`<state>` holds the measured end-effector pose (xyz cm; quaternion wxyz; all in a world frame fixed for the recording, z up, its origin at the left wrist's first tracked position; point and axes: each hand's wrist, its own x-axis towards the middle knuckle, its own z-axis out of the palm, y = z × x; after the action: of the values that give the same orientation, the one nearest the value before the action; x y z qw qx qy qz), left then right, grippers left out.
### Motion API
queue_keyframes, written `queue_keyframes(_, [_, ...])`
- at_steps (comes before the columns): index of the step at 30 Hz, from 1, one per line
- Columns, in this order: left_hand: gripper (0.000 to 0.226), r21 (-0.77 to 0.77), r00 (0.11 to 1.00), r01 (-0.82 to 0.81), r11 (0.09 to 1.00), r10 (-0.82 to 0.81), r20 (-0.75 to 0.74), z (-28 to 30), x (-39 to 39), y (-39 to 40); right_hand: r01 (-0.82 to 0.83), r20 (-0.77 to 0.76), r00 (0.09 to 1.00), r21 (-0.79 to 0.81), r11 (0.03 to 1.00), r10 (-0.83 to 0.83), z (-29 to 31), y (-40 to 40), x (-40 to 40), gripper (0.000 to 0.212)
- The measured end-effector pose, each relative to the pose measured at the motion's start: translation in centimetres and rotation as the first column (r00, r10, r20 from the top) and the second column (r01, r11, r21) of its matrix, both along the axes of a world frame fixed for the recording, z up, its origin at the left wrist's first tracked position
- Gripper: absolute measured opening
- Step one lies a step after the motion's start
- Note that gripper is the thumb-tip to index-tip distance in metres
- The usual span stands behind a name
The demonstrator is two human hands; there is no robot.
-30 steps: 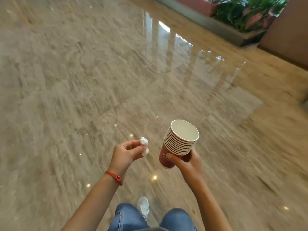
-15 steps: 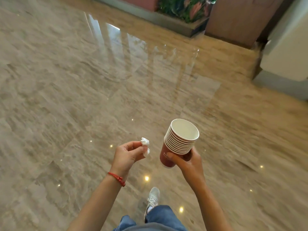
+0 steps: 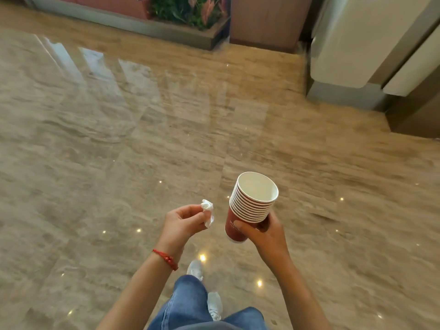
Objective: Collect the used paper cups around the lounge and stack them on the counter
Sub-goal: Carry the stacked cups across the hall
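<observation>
1. The right hand (image 3: 266, 232) wraps its fingers and thumb around the bottom of a stack of paper cups (image 3: 251, 206), held above the floor and tilted away from the person.
2. The cups are dark red outside and smooth white inside, with thin rolled rims nested closely in rings.
3. The left hand (image 3: 182, 222) pinches a small crumpled white tissue (image 3: 207, 210) between thumb and fingertips, just beside the stack without touching it.
4. A red braided cord (image 3: 166, 258) circles the left wrist.
5. Below lies a glossy, veined beige stone floor (image 3: 119, 139), dotted with reflected lights.
6. A planter (image 3: 188, 10) with green leaves stands at the far wall.
</observation>
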<state>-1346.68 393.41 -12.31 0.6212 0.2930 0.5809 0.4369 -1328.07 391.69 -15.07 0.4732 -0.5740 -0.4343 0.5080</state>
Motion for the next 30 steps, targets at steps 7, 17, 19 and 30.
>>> queue_keyframes(7, [0.011,0.029,0.996,0.085,0.996,-0.086,0.029,0.2,0.8,9.4,0.082,0.009,0.997,-0.008,0.997,-0.082,-0.1,7.5,0.9,0.047])
queue_keyframes(17, [0.017,0.07,0.986,0.162,0.984,-0.165,0.029,1.0,0.4,27.8,0.189,0.033,0.981,0.033,0.981,-0.19,0.4,24.3,0.5,0.045])
queue_keyframes(19, [0.012,0.065,0.983,0.18,0.982,-0.182,0.023,0.8,0.8,31.0,0.196,0.023,0.98,0.033,0.98,-0.197,0.5,27.1,1.1,0.046])
queue_keyframes(30, [0.027,0.02,0.982,0.19,0.982,-0.191,0.006,-1.4,9.4,50.5,0.247,-0.036,0.969,0.032,0.969,-0.246,-0.3,45.8,10.1,0.053])
